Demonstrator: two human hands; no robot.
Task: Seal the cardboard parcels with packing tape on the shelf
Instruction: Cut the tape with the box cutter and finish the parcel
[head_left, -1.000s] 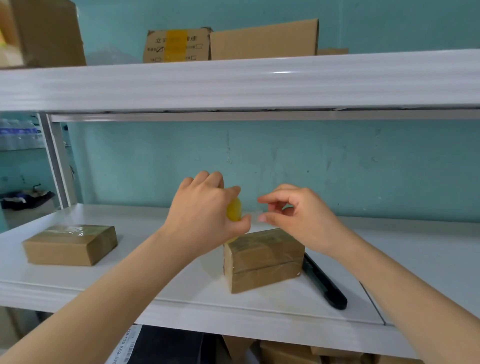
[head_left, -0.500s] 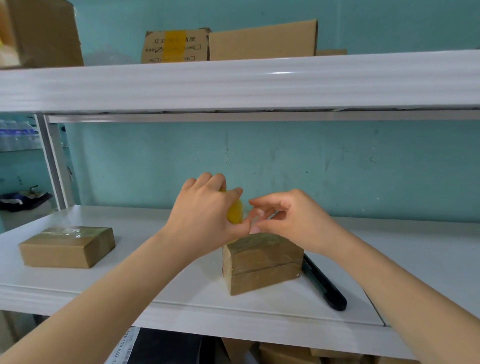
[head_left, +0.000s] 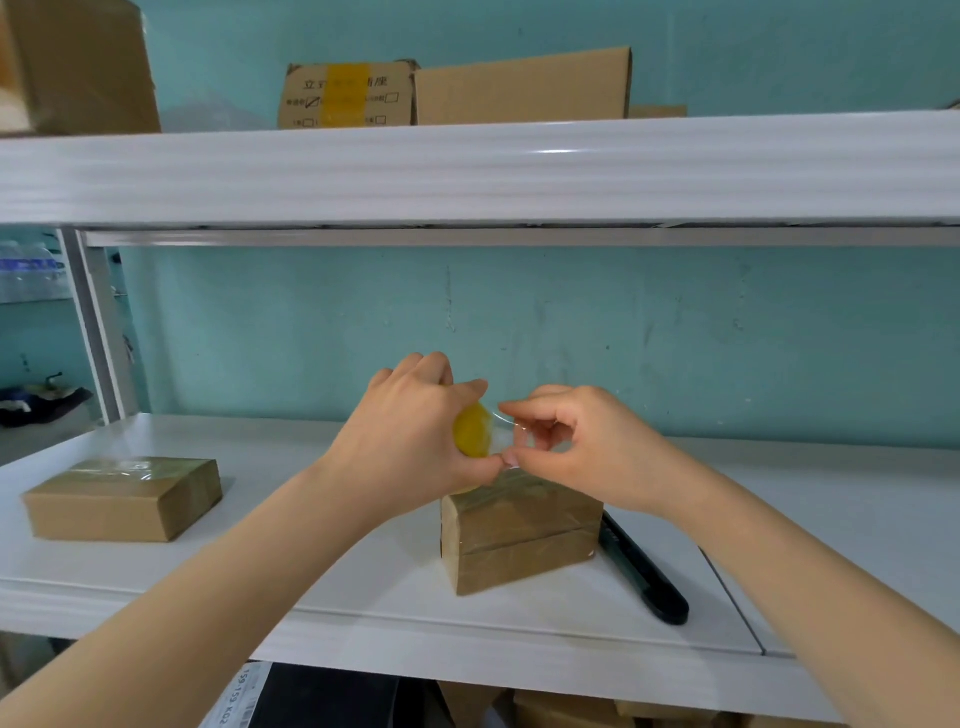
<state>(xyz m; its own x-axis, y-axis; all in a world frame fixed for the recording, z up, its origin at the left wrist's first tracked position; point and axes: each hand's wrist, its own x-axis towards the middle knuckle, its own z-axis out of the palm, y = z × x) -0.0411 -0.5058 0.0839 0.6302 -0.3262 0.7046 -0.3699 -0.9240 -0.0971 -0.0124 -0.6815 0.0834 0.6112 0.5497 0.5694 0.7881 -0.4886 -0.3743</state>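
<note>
A small cardboard parcel (head_left: 519, 535) wrapped in clear tape stands on the white shelf (head_left: 311, 571) in the middle. Just above it my left hand (head_left: 410, 436) grips a yellowish roll of packing tape (head_left: 471, 430). My right hand (head_left: 582, 447) pinches the clear free end of the tape (head_left: 506, 434) right beside the roll. A second, flatter parcel (head_left: 124, 496) with tape on its top lies at the left of the shelf.
A black utility knife (head_left: 647, 577) lies on the shelf just right of the middle parcel. Cardboard boxes (head_left: 457, 88) stand on the upper shelf (head_left: 519, 171). More boxes (head_left: 561, 709) sit below the working shelf. A teal wall closes the back.
My right hand has come in to the roll and taken hold of the tape's free end. A short length of clear tape now stretches between the hands.
</note>
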